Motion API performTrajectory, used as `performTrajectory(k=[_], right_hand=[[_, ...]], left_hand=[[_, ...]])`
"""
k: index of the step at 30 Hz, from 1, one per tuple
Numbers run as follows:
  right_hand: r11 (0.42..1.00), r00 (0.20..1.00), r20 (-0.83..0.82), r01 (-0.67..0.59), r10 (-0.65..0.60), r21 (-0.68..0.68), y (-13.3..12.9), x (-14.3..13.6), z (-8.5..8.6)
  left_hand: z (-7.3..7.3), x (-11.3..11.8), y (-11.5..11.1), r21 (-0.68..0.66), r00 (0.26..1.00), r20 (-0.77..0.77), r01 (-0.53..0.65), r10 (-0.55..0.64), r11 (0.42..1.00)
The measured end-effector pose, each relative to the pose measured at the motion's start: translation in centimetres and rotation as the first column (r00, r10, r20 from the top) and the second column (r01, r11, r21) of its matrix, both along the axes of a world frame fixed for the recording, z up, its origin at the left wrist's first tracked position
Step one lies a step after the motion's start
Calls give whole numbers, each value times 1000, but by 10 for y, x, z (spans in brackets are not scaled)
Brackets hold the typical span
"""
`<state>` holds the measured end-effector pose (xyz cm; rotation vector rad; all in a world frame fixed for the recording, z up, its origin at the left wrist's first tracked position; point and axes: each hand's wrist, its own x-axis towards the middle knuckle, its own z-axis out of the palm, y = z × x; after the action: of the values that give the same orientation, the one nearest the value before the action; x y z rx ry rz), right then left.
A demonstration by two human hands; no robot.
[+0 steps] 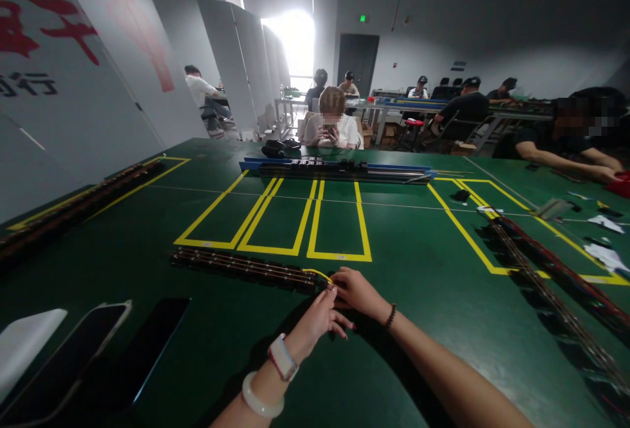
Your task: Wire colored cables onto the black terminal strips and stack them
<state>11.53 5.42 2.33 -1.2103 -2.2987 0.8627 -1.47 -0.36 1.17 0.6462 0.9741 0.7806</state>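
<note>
A long dark strip with metal bars along it [241, 269] lies on the green table in front of me. A yellow wire [317, 274] curves from its right end to my fingers. My right hand [361, 293], with a beaded bracelet at the wrist, is closed in a pinch at the wire's end. Close against it, my left hand [315, 320] pinches with thumb and forefinger beside the strip's end, its other fingers loosely spread. What lies between the left fingertips is hidden. A watch [283, 357] and a pale bangle [262, 396] circle the left wrist.
Yellow tape frames [339, 257] mark the green table [394, 323]. Blue rails [339, 171] lie at the far edge. More strips lie left [88, 201] and right [551, 297]. Phones [152, 349] rest at front left. Co-workers [335, 123] sit beyond and at right.
</note>
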Motion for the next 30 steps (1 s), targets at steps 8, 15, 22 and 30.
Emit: performTrajectory(k=[8, 15, 22, 30], right_hand=[[972, 972, 31, -230, 232, -54, -1, 18, 17], [1000, 998, 55, 12, -13, 28, 16, 21, 9], [917, 934, 199, 222, -298, 331, 36, 8, -10], [938, 980, 48, 172, -195, 301, 36, 17, -25]], left_hand=[[8, -3, -5, -12, 1000, 7, -20, 21, 1000], [5, -3, -4, 33, 999, 1, 44, -44, 999], [2, -5, -5, 73, 997, -54, 63, -59, 995], [9, -4, -7, 45, 999, 37, 38, -39, 998]])
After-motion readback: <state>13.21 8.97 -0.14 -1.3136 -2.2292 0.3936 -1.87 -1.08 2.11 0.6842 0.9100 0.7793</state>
